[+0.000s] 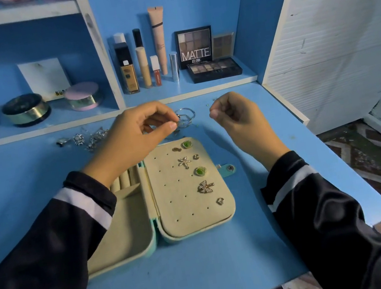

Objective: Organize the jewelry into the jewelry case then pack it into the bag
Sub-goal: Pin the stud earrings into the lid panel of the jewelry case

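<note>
One tiny piece [177, 122], perhaps earring, pinched by left hand [136, 134] | right hand [238, 118] curled, cannot tell contents

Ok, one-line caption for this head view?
Left hand pinches a small jewelry piece near the open jewelry case; right hand curled.

The left sleeve [54, 232] is partly covering the left half of the jewelry case [183, 211]. The left hand [132, 136] is pinching a small piece [176, 122] too tiny to identify.

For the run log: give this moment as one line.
left hand: pinching jewelry piece | right hand: curled, contents unclear | jewelry case: open, earrings pinned inside
</note>
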Demonstrator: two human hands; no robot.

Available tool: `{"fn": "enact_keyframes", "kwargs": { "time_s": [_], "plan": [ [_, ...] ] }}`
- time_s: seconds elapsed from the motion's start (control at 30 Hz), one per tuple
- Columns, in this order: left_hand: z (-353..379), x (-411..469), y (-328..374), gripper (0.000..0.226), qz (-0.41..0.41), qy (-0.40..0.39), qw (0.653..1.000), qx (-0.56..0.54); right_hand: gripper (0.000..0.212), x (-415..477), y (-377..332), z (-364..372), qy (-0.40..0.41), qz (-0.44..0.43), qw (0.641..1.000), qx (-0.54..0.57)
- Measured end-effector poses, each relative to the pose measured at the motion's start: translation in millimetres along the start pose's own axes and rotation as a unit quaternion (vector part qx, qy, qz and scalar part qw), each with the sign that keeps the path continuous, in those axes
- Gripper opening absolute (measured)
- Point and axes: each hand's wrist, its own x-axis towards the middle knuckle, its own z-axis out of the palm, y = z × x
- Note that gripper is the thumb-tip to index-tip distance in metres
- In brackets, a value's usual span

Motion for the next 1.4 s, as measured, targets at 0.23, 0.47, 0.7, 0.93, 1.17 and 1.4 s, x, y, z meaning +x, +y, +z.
{"fn": "enact_keyframes", "kwargs": {
  "time_s": [0.23,0.47,0.7,0.93,1.17,1.4],
  "plan": [
    [-1.6,-29.8,0.1,0.013,-0.024,0.001,1.0,0.009,0.006,-30.1,-4.0,9.8,-0.021,0.029,0.999,-0.006],
    [7.8,-47.8,5.3,0.014,-0.046,-0.008,0.999,-0.018,0.006,-45.7,-6.0,13.7,-0.055,0.032,0.997,-0.043],
    [10.2,-54.6,10.9,0.016,-0.039,-0.045,0.998,0.019,0.009,-47.1,-9.8,12.0,-0.059,0.027,0.997,-0.039],
    [8.4,-55.6,16.3,0.016,-0.049,-0.067,0.996,0.011,0.011,-46.1,-11.1,11.4,-0.044,0.018,0.999,-0.015],
    [8.0,-55.7,16.0,0.016,-0.039,-0.071,0.997,0.016,0.003,-45.5,-12.7,11.3,-0.035,0.01,0.997,0.062],
    [8.3,-55.9,15.8,0.016,-0.037,-0.081,0.996,0.021,0.003,-43.8,-12.7,12.5,-0.036,0.002,0.993,0.108]
  ]
}}
